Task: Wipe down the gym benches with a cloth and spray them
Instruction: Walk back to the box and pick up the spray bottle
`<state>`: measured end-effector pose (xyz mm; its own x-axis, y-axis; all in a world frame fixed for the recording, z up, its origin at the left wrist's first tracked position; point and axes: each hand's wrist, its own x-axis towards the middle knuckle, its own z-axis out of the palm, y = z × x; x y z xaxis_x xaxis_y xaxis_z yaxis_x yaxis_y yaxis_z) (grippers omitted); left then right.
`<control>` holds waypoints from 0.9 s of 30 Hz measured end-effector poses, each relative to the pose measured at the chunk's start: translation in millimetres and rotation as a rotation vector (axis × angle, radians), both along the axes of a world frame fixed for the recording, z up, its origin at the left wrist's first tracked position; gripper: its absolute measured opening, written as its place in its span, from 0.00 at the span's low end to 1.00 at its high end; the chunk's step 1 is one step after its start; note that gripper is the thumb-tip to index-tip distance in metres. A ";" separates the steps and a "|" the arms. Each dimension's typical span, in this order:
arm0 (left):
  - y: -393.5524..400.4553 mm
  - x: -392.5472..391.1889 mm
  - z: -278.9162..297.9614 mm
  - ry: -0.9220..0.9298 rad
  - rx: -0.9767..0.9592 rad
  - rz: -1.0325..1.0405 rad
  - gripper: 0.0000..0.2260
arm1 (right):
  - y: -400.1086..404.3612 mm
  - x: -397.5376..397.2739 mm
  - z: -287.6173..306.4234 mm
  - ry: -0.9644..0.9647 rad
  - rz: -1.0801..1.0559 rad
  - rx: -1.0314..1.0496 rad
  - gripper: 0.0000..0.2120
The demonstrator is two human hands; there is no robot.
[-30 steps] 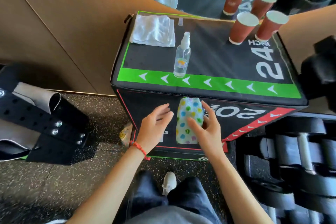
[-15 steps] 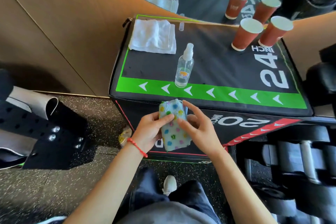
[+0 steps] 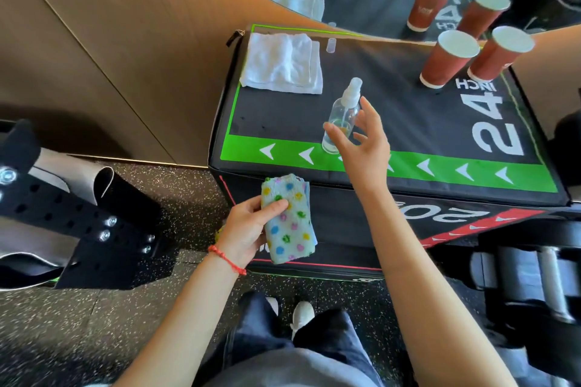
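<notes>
Right now I see the black plyo box [image 3: 408,110], with a green arrow band along its near edge and a white "24 INCH" at 3 o'clock, filling the middle of the view against a tan wall. At 10 o'clock on its top lies a folded white towel [image 3: 283,64], flat and square to the corner. At 2 o'clock stand 2 red paper cups [image 3: 448,58], touching or nearly so, both tilted in the wide lens; I cannot tell what is inside them. A mirror behind repeats the towel, bottle and cups.

Near the front edge, at about 6 o'clock on the top, the clear spray bottle [image 3: 341,118] stands upright with a white pump head and a little liquid low in it. My right hand [image 3: 361,143] is spread around it, fingers apart, thumb and fingertips beside the bottle; whether they touch it, I cannot tell.

Below the box edge, at 7 o'clock, my left hand [image 3: 248,229] is clamped on the folded cloth [image 3: 290,220], pale blue with coloured dots, thumb across its face. A red cord circles that wrist.
</notes>
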<state>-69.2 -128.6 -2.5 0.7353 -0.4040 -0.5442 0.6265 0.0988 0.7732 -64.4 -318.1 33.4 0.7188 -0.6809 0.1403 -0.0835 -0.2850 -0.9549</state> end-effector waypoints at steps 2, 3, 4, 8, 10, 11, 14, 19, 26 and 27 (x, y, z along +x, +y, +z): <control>3.7 1.5 -0.3 -0.007 0.014 -0.001 0.03 | 0.9 7.2 -0.2 0.004 -0.002 0.013 0.26; 5.5 2.4 -0.3 -0.010 0.020 -0.006 0.03 | 0.8 9.1 -0.1 0.000 -0.011 0.013 0.23; 7.0 3.0 -0.2 -0.013 0.019 -0.013 0.03 | 0.2 10.0 0.3 -0.003 -0.022 0.015 0.21; 10.8 5.2 -0.5 -0.026 -0.002 -0.062 0.05 | -1.4 -3.2 3.7 0.000 -0.052 0.029 0.18; 10.0 6.4 -0.5 -0.024 -0.017 -0.101 0.07 | -0.8 -18.4 5.7 -0.009 -0.064 0.043 0.16; 8.8 6.9 -0.7 -0.024 -0.023 -0.123 0.08 | -0.3 -27.4 7.2 -0.011 -0.077 0.050 0.16; 1.9 7.0 -1.9 -0.031 -0.034 -0.197 0.12 | 0.0 -58.6 11.5 -0.048 -0.153 0.074 0.15; -18.1 -0.7 -7.1 -0.028 -0.028 -0.364 0.13 | 2.7 -121.6 7.6 -0.064 -0.336 0.064 0.14; -61.5 -37.7 -7.9 -0.015 -0.023 -0.604 0.14 | 17.4 -224.8 -19.3 -0.019 -0.596 0.088 0.16; -67.6 -46.4 -7.8 -0.020 -0.015 -0.639 0.14 | 20.4 -241.5 -23.0 -0.010 -0.636 0.090 0.17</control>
<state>-115.6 -196.2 -10.3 0.3563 -0.7738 -0.5238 0.5508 -0.2788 0.7867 -305.9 -297.7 10.4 0.1694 -0.9832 0.0674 -0.2012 -0.1014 -0.9743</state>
